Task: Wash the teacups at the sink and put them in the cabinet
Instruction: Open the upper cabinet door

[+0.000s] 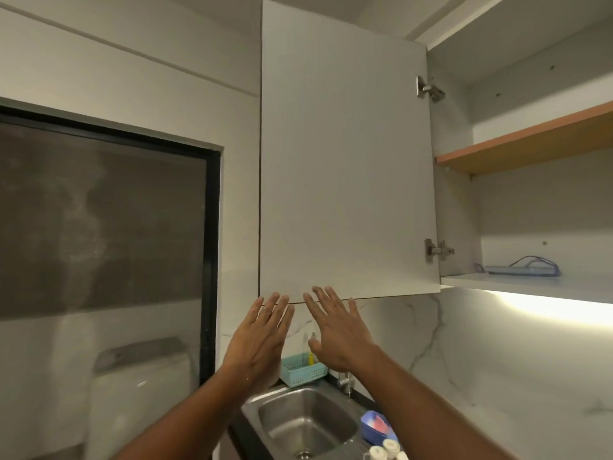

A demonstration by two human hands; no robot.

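Note:
The wall cabinet's white door [345, 161] stands swung open, showing a white bottom shelf [530, 283] and an orange-edged upper shelf [517, 147]. Both my hands are raised to the door's lower edge with fingers straight and spread. My left hand [257, 340] is wet and its fingertips reach the edge; my right hand [338, 330] overlaps the edge beside it. Neither holds anything. White teacups [386, 451] stand upside down on the drainboard at the bottom, right of the steel sink [265, 405].
A teal basket [303, 371] with a yellow bottle sits behind the sink, next to the tap [345, 381]. A blue container [376, 426] lies on the drainboard. A grey power strip with cable [520, 268] rests on the cabinet's bottom shelf. A dark window [99, 220] fills the left.

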